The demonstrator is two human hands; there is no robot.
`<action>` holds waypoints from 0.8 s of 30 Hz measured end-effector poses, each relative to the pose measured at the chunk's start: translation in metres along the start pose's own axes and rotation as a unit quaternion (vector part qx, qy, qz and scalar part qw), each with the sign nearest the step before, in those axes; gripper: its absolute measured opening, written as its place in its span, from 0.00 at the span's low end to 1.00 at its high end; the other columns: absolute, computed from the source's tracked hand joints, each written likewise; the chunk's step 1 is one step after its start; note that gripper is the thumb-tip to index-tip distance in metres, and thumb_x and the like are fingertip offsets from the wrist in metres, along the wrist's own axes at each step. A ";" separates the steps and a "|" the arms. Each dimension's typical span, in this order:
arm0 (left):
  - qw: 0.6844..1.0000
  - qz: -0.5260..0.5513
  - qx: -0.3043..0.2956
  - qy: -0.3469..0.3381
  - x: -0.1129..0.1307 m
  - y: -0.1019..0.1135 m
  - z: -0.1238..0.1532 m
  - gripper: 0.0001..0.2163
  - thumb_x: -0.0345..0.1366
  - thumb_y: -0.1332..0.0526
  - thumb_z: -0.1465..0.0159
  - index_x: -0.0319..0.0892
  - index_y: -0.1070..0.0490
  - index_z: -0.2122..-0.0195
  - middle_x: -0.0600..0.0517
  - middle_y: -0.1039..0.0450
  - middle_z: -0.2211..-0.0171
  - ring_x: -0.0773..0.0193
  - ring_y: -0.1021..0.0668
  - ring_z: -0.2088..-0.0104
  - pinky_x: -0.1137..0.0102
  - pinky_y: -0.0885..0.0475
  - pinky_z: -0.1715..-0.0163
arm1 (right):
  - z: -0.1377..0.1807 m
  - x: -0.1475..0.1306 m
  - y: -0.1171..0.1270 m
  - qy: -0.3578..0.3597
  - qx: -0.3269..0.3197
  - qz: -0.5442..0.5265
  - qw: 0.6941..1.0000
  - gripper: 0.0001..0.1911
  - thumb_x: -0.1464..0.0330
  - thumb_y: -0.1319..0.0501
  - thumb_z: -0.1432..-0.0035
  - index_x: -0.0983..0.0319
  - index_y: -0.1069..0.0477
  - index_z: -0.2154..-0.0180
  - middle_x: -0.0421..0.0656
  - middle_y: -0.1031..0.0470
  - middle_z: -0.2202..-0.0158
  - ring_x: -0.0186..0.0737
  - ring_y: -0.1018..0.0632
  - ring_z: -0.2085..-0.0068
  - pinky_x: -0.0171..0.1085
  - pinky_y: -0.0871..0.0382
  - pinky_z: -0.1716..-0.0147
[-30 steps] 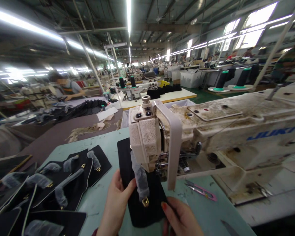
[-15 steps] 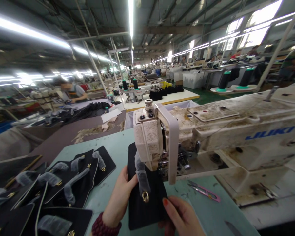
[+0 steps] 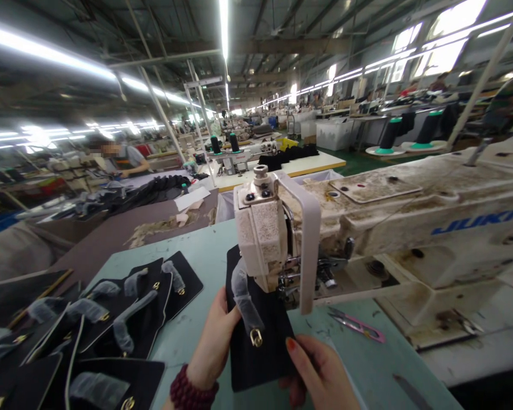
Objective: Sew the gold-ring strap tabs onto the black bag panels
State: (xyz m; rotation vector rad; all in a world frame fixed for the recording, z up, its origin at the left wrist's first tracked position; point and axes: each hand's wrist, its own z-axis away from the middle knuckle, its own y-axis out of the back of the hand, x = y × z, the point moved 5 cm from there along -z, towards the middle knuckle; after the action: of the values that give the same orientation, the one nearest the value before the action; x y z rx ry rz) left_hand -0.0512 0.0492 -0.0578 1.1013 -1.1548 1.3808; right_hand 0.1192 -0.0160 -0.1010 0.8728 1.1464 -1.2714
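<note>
A black flat panel (image 3: 263,353) with a wrapped grey strap and a gold ring lies under the head of a worn white sewing machine (image 3: 367,228). My left hand (image 3: 216,341) grips the panel's left edge, thumb on top. My right hand (image 3: 318,370) holds its lower right edge, thumb pressed on the fabric. The needle area is partly hidden behind the machine's face guard.
Several similar black panels (image 3: 123,319) with wrapped straps are piled at the left on the pale green table (image 3: 196,245). Pink thread snips (image 3: 359,327) lie right of the needle. A person (image 3: 119,156) sits at a far table on the left. Thread cones (image 3: 385,136) stand behind.
The view has shifted slightly; the panel and both hands have stayed under the machine head, with the panel nudged a little to the right.
</note>
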 end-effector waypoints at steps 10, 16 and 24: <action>1.000 -0.003 -0.004 -0.008 -0.001 0.000 0.001 0.23 0.39 0.32 0.43 0.41 0.30 0.47 0.45 0.26 0.46 0.47 0.28 0.44 0.60 0.34 0.44 | 0.002 -0.001 -0.002 -0.003 0.024 -0.008 1.000 0.39 0.34 0.49 0.50 0.65 0.33 0.72 0.45 0.26 0.81 0.31 0.28 0.83 0.26 0.38 0.85; 1.000 0.008 -0.001 0.001 0.007 -0.004 0.000 0.27 0.40 0.30 0.46 0.40 0.30 0.46 0.43 0.26 0.47 0.44 0.29 0.43 0.56 0.35 0.43 | 0.000 0.001 -0.001 -0.011 0.021 0.001 1.000 0.40 0.32 0.50 0.51 0.65 0.34 0.72 0.45 0.26 0.81 0.31 0.27 0.83 0.26 0.38 0.85; 0.960 0.246 0.016 0.133 -0.041 -0.001 0.040 0.23 0.53 0.29 0.52 0.44 0.21 0.60 0.47 0.20 0.55 0.44 0.29 0.43 0.57 0.35 0.43 | -0.003 0.015 -0.003 -0.036 -0.003 -0.040 0.999 0.39 0.32 0.47 0.54 0.65 0.35 0.71 0.41 0.30 0.82 0.30 0.29 0.82 0.25 0.40 0.84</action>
State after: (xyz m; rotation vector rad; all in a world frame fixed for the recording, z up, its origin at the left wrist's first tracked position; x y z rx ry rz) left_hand -0.0445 0.0042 -0.0927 0.6381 -1.2569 1.8703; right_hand 0.1152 -0.0178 -0.1159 0.7754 1.1369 -1.3534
